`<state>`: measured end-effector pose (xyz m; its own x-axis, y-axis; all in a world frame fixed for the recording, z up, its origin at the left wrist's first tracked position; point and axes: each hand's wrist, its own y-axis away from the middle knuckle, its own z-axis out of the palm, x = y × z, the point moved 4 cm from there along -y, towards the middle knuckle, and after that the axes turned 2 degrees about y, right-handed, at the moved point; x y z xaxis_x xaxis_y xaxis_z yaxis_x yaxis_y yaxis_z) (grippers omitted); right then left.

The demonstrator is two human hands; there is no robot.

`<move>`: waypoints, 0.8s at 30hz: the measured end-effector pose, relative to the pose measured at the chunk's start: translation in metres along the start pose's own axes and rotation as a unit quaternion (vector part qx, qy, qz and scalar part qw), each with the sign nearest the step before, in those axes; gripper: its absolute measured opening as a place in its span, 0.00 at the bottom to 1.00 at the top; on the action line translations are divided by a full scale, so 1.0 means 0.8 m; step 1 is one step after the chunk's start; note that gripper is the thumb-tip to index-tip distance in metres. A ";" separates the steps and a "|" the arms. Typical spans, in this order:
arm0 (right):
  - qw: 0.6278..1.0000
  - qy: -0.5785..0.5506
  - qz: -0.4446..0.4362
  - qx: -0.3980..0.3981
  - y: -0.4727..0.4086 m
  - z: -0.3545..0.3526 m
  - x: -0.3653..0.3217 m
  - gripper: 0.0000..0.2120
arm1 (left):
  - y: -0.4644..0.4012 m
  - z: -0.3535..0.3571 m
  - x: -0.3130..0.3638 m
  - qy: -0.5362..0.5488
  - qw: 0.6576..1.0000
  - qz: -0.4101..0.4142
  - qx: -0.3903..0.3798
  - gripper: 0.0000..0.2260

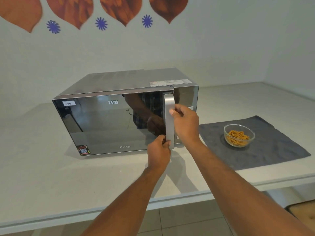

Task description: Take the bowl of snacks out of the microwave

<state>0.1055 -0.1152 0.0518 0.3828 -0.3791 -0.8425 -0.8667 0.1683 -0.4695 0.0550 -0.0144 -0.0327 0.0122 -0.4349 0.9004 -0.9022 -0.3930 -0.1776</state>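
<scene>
Both my forearms reach out over the worktop (51, 176) edge toward the microwave (109, 120). My left hand (159, 153) pinches the bottom end of the silver door handle (169, 120), fingers (164, 142) closed on it. My right hand (185, 123) grips the handle higher up, thumb across its face and the other fingers curled behind it. The door looks shut or very nearly so; its dark mirrored glass reflects me and hides the inside.

My bowl (239, 135) of snacks is not in the oven: it stands upright on a grey cloth (272, 147) to the right of the microwave, well apart from my hands, clear glass with orange sticks (237, 136) heaped in it. The cloth lies flat on the worktop, its near left corner close to the microwave's right side.

On the door I see a "Veg" label (68, 103) top left, the IFB logo (113, 102) and a QR sticker (83, 150) bottom left. Behind, the wall (221, 48) carries brown leaf shapes and blue flowers (101, 23).
</scene>
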 end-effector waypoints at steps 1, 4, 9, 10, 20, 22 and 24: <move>1.000 -0.002 0.000 0.002 -0.002 0.001 0.001 0.11 | -0.003 0.001 0.000 -0.001 1.000 0.000 0.002 0.12; 1.000 -0.007 -0.001 0.006 -0.005 0.004 0.001 0.10 | -0.010 0.003 0.001 -0.007 1.000 0.000 0.007 0.12; 1.000 -0.005 0.000 0.008 -0.012 0.007 0.002 0.11 | -0.019 0.006 -0.001 -0.001 1.000 -0.002 0.006 0.12; 1.000 -0.006 0.003 0.006 -0.014 0.007 0.002 0.11 | -0.020 0.006 0.000 -0.002 1.000 -0.006 0.007 0.12; 1.000 -0.014 0.011 0.007 -0.009 0.007 -0.001 0.12 | -0.017 0.004 0.003 -0.016 1.000 0.001 -0.005 0.14; 1.000 -0.015 0.016 -0.003 -0.007 0.006 -0.003 0.12 | -0.014 0.000 0.003 -0.027 1.000 0.009 -0.006 0.13; 1.000 -0.012 0.021 -0.020 -0.002 0.005 -0.007 0.14 | -0.010 -0.006 -0.001 -0.059 0.998 0.023 -0.004 0.11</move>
<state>0.1060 -0.1097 0.0562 0.3534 -0.3513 -0.8670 -0.8937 0.1470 -0.4238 0.0598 -0.0069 -0.0297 0.0215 -0.5449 0.8382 -0.9066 -0.3641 -0.2135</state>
